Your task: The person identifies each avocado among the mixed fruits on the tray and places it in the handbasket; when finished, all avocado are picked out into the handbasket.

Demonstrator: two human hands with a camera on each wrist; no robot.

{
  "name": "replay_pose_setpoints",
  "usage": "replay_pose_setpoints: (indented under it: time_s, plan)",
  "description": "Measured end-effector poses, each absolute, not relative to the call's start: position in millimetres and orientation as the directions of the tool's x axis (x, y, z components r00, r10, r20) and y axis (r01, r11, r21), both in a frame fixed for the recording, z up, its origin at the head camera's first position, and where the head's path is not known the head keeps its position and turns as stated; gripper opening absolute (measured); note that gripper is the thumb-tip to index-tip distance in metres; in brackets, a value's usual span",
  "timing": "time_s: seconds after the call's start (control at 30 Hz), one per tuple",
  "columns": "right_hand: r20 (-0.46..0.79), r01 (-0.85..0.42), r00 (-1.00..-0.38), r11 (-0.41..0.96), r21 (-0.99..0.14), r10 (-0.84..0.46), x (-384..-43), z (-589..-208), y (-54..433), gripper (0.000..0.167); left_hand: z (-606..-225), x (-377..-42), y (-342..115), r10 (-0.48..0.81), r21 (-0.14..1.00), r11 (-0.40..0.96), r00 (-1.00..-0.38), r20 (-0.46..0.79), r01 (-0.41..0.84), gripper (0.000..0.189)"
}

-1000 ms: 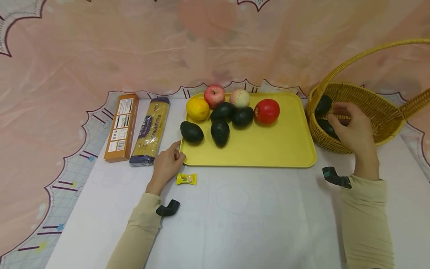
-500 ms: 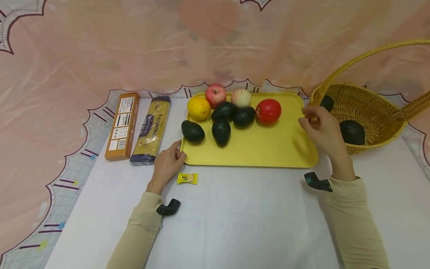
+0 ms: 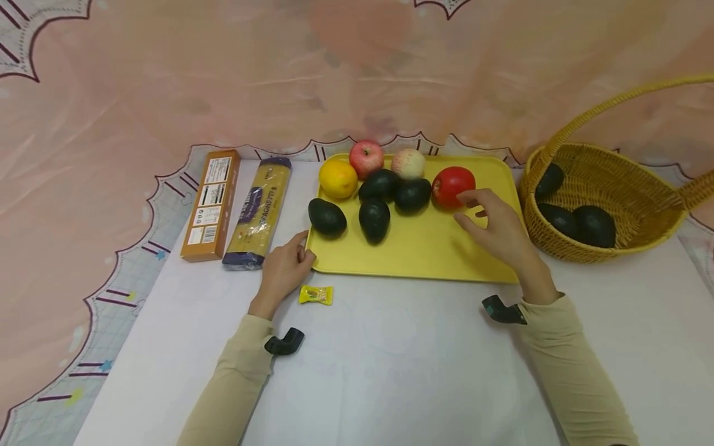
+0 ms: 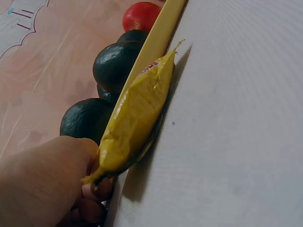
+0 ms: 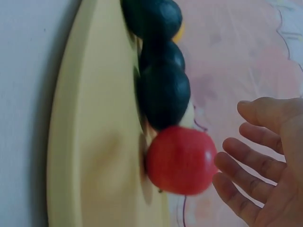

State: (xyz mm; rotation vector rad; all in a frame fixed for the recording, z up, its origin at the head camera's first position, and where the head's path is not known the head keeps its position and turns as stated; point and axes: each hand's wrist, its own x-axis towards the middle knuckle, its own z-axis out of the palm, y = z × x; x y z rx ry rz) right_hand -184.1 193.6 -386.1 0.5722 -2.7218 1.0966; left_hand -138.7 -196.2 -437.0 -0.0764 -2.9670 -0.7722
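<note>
Front of tray: A small yellow plastic-wrapped sweet (image 3: 316,295) lies on the white tabletop (image 3: 390,359).
Left corner: Fingers curled, the left hand (image 3: 284,269) grips the near corner of a yellow rectangular tray (image 3: 413,254).
Right side: Fingers parted and holding nothing, the right hand (image 3: 499,232) hovers at the fruit; contact cannot be told.
Red fruit: A smooth, round red fruit (image 3: 453,187) sits toward the tray's back, just beside a dark green oval fruit (image 3: 413,196); probably light, firm and slightly slippery, it is best cupped round its widest sides.
Back edge: A pinkish-red apple (image 3: 366,159) rests behind.
</note>
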Motion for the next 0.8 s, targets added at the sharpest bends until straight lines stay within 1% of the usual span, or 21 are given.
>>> replay_pose_setpoints:
  time_s: [0.2,0.37,0.6,0.7,0.8]
  plan:
    - [0.271,-0.444,-0.896,0.668,-0.598,-0.353,-189,-388,175,0.04,-437,-140,-196,0.026,0.482,0.874,-0.996,0.08,0.061,0.048]
    - [0.254,-0.488,-0.873,0.721,-0.493,-0.417,-200,-387,157,0.043,-437,-139,-196,0.023,0.49,0.87,-0.996,0.088,0.064,0.048]
    - [0.275,-0.598,-0.802,0.729,-0.335,-0.531,-219,-385,137,0.049,-436,-138,-196,0.023,0.491,0.869,-0.996,0.082,0.06,0.048]
    - [0.263,-0.605,-0.796,0.739,-0.296,-0.545,-225,-385,133,0.052,-436,-138,-196,0.025,0.49,0.869,-0.996,0.086,0.064,0.048]
    - [0.235,-0.601,-0.799,0.748,-0.284,-0.553,-230,-384,129,0.055,-436,-138,-196,0.028,0.491,0.869,-0.996,0.083,0.065,0.048]
